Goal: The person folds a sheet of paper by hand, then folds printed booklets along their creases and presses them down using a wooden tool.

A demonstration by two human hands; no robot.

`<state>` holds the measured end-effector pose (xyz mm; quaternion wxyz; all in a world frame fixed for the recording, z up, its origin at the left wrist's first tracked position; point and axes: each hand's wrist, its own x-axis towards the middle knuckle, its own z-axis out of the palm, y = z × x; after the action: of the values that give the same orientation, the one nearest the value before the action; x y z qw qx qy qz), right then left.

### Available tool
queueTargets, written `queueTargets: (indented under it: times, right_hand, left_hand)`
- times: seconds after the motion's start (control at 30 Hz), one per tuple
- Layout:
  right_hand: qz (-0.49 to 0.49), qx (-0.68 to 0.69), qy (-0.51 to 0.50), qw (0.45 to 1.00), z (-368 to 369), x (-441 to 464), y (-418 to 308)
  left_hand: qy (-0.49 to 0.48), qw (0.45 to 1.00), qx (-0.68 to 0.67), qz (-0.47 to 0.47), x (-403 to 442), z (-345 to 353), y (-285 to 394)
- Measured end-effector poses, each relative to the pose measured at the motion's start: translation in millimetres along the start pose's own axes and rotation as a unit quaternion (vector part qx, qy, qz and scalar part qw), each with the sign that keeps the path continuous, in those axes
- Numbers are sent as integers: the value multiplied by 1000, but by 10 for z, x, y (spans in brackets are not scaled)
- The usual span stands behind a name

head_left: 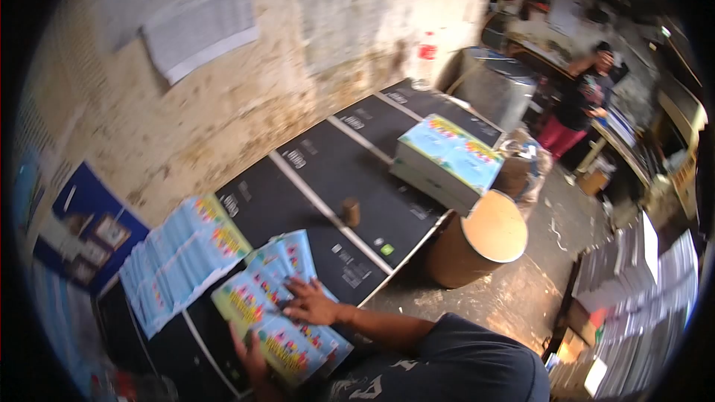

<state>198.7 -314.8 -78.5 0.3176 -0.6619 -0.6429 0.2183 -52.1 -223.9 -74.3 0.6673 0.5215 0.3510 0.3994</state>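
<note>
Several light blue printed sheets (pixel 257 290) with colourful lettering lie overlapping on the black table near my body. My right hand (pixel 311 304) rests flat on them with its fingers spread. At the lower left edge of these sheets is my left hand (pixel 253 353), its fingers apart and touching the edge. Left of them, a fanned-out pile of similar blue sheets (pixel 182 257) covers part of the table. A small brown cylinder (pixel 351 212) stands upright farther along the black table surface (pixel 298 216).
A thick stack of blue printed sheets (pixel 450 156) sits at the table's far end, beside a round brown drum (pixel 480 242). A plastic bottle (pixel 426 59) stands by the wall. Another person (pixel 585 100) stands at the back right. Paper stacks (pixel 633 305) are at the right.
</note>
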Motion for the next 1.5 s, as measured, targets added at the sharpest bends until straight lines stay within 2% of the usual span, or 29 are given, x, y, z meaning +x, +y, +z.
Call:
queueTargets:
  times: [0.03, 0.07, 0.13, 0.17, 0.2, 0.33, 0.47, 0.53, 0.57, 0.63, 0.77, 1.07, 1.17, 1.23, 1.5]
  right_hand:
    - [26, 11, -6, 1000, 22, -1, -20]
    - [26, 7, -3, 1000, 69, 5, -13]
    - [26, 7, 10, 1000, 69, 9, 52]
    - [29, 15, 17, 999, 95, 4, 55]
    - [33, 18, 7, 999, 64, 6, 5]
    - [38, 18, 3, 999, -72, 8, -121]
    - [59, 25, -23, 998, -135, 45, -181]
    - [54, 13, -20, 998, -106, 34, -159]
    - [49, 0, -9, 999, -97, 40, -153]
    - [51, -3, -15, 999, -92, 44, -147]
    - [47, -5, -9, 999, -109, 51, -177]
    - [54, 6, -9, 998, -122, 52, -205]
    - [53, -11, -20, 998, -113, 48, -162]
    - [53, -5, -19, 998, -103, 48, -149]
    - [49, 0, -15, 999, -106, 47, -158]
  left_hand:
    - [-33, 998, -7, 44, 43, 10, -86]
    - [-24, 999, -21, 32, 35, 89, -69]
    - [5, 997, 60, 37, 67, 175, 1]
    - [8, 999, 25, 27, 48, 253, 126]
    - [-2, 998, -5, 59, 71, 231, 67]
    - [-3, 995, 66, 72, 95, 298, 107]
    - [33, 997, 54, 55, 74, 367, 6]
    - [60, 997, 35, -37, 59, 342, 7]
    - [62, 997, 36, -40, 65, 331, 33]
    - [53, 993, -6, -109, 64, 325, 75]
    - [35, 994, -26, -99, 78, 320, 94]
    - [23, 995, 34, -86, 54, 279, 121]
    - [47, 996, 13, -75, 52, 276, 105]
    - [75, 989, -77, -102, 40, 277, 166]
    - [49, 990, -81, -102, 43, 221, 172]
